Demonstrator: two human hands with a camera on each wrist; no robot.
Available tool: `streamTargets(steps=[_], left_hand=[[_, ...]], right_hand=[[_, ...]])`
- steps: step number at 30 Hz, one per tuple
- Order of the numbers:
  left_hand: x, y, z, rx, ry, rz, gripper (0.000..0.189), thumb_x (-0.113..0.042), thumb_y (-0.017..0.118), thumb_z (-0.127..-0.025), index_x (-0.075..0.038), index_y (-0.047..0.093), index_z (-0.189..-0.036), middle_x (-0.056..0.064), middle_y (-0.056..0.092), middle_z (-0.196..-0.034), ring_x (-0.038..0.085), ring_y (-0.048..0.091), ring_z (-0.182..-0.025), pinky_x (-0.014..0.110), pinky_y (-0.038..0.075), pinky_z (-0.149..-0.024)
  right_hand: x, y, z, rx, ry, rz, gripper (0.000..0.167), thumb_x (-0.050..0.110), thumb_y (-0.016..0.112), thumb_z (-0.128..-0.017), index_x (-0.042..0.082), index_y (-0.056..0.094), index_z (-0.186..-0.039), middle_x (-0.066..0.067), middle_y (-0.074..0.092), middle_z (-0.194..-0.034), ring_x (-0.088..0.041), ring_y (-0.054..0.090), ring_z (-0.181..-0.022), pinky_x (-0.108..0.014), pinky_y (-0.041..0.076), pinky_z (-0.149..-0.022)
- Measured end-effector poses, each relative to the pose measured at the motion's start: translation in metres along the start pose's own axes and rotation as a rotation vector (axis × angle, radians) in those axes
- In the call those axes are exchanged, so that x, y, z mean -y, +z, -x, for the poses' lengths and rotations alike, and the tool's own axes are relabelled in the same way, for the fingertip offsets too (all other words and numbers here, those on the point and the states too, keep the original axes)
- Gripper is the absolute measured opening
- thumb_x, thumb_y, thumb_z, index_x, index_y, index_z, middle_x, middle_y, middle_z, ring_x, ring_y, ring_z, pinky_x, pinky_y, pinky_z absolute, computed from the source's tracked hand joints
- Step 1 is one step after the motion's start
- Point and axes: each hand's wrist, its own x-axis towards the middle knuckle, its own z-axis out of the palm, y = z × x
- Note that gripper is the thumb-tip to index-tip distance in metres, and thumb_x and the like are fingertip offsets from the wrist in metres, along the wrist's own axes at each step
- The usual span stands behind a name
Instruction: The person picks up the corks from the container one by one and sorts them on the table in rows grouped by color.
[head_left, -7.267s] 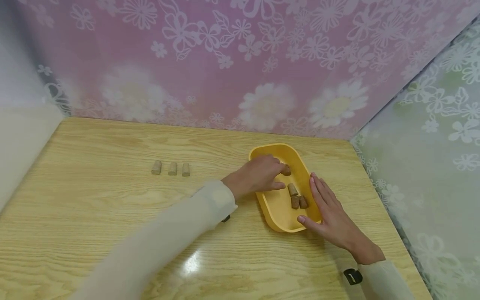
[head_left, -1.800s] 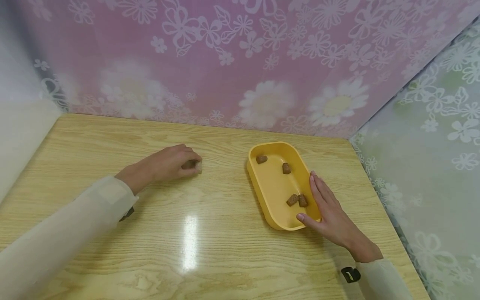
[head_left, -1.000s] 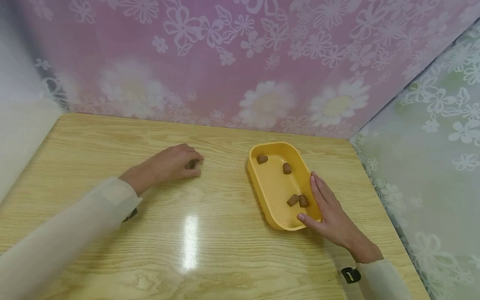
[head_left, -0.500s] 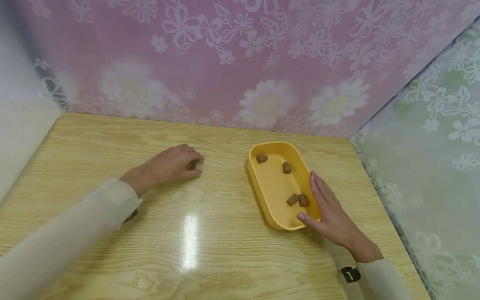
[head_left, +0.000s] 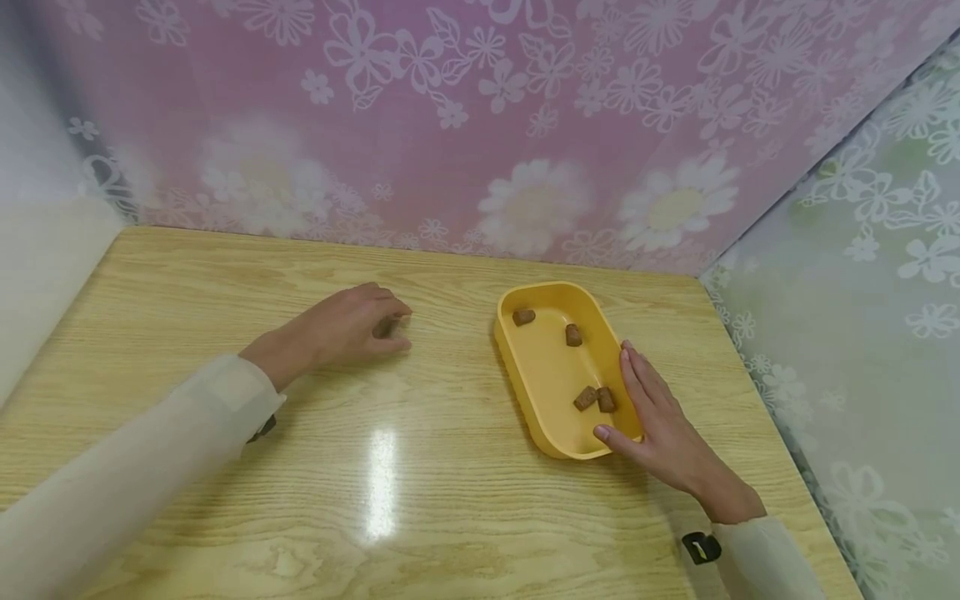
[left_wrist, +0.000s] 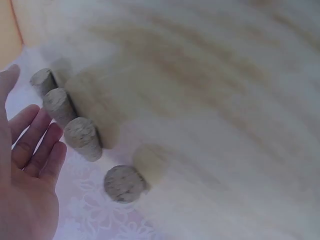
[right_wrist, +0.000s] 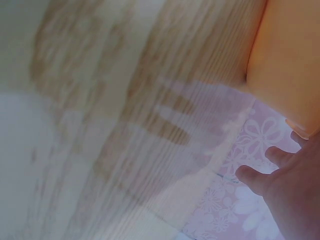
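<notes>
My left hand (head_left: 341, 329) is low over the table, thumb and fingers apart, with nothing between them. In the left wrist view its relaxed fingers (left_wrist: 32, 142) are beside a row of several light tapered cork stoppers (left_wrist: 82, 137). The nearest light cork (left_wrist: 125, 184) shows its round end; in the head view the hand hides the row. My right hand (head_left: 663, 429) rests against the right side of a yellow plastic tub (head_left: 543, 375), fingers straight along the outside, thumb over the rim. Inside the tub are several brown corks (head_left: 573, 335).
The wooden table (head_left: 300, 500) reflects light near its middle. A pink flowered sheet (head_left: 420, 125) stands along the back edge, a pale flowered one (head_left: 862, 350) along the right. A white surface (head_left: 52, 275) borders the left.
Since 7.3 s ago, my left hand has moved left from the tub to the cork row, and the light cork has left the tub. Its fingers have since let go of the cork. My right hand stayed.
</notes>
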Motion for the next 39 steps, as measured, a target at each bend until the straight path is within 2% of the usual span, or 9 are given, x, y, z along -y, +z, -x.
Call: streamTargets(steps=[5,14,22,26,29,36,39], left_hand=[[-0.004,-0.009,-0.008,-0.014,-0.011,0.002,0.055,-0.05,0.066,-0.108,-0.008,0.07,-0.143,0.01,0.069,-0.146,0.037,0.055,-0.147,0.058,0.044,-0.125],[-0.025,-0.022,-0.027,0.002,0.052,0.03,0.049,-0.043,0.064,-0.11,-0.008,0.07,-0.144,0.01,0.069,-0.146,0.036,0.056,-0.147,0.057,0.043,-0.125],[-0.044,-0.022,-0.047,0.003,0.103,-0.003,0.045,-0.038,0.066,-0.11,-0.008,0.07,-0.144,0.011,0.069,-0.146,0.034,0.059,-0.143,0.054,0.048,-0.122],[-0.054,-0.022,-0.055,0.005,0.116,-0.004,0.046,-0.039,0.065,-0.11,-0.01,0.069,-0.145,0.009,0.068,-0.148,0.033,0.058,-0.144,0.052,0.047,-0.123],[-0.061,-0.022,-0.062,0.005,0.136,0.0,0.044,-0.037,0.065,-0.11,-0.01,0.069,-0.145,0.008,0.068,-0.147,0.032,0.058,-0.144,0.051,0.047,-0.123],[-0.08,-0.017,-0.078,0.023,0.185,0.009,0.042,-0.033,0.066,-0.11,-0.008,0.069,-0.144,0.008,0.069,-0.146,0.031,0.059,-0.143,0.048,0.047,-0.124],[-0.089,-0.013,-0.084,0.046,0.189,0.01,0.042,-0.033,0.064,-0.111,-0.009,0.069,-0.144,0.007,0.069,-0.146,0.029,0.058,-0.143,0.046,0.047,-0.123]], right_hand=[[0.0,0.0,-0.001,0.002,-0.002,0.001,0.111,0.042,0.075,-0.101,0.012,-0.001,-0.176,-0.008,-0.002,-0.186,-0.044,0.006,-0.169,-0.044,0.0,-0.14],[-0.001,0.001,0.0,-0.002,-0.005,-0.006,0.111,0.042,0.076,-0.101,0.012,0.0,-0.176,-0.008,-0.001,-0.186,-0.038,0.003,-0.171,-0.046,0.001,-0.141],[-0.001,0.0,-0.001,0.001,-0.001,-0.005,0.11,0.043,0.075,-0.101,0.012,0.0,-0.176,-0.008,-0.002,-0.186,-0.039,0.004,-0.171,-0.043,-0.001,-0.14],[0.0,0.0,0.0,-0.008,-0.014,-0.004,0.11,0.042,0.076,-0.101,0.011,0.001,-0.176,-0.008,-0.001,-0.186,-0.036,0.002,-0.171,-0.037,-0.002,-0.14],[0.0,0.0,0.0,-0.014,-0.023,-0.005,0.11,0.041,0.076,-0.101,0.011,0.001,-0.176,-0.009,0.0,-0.185,-0.038,0.004,-0.171,-0.034,-0.003,-0.139],[0.001,0.0,0.0,-0.005,-0.012,-0.009,0.111,0.043,0.076,-0.101,0.012,0.001,-0.176,-0.009,0.0,-0.185,-0.041,0.006,-0.17,-0.039,-0.001,-0.14],[0.0,0.0,0.0,-0.003,-0.006,-0.005,0.111,0.042,0.076,-0.101,0.012,0.0,-0.176,-0.008,-0.001,-0.186,-0.043,0.007,-0.17,-0.036,-0.002,-0.14]])
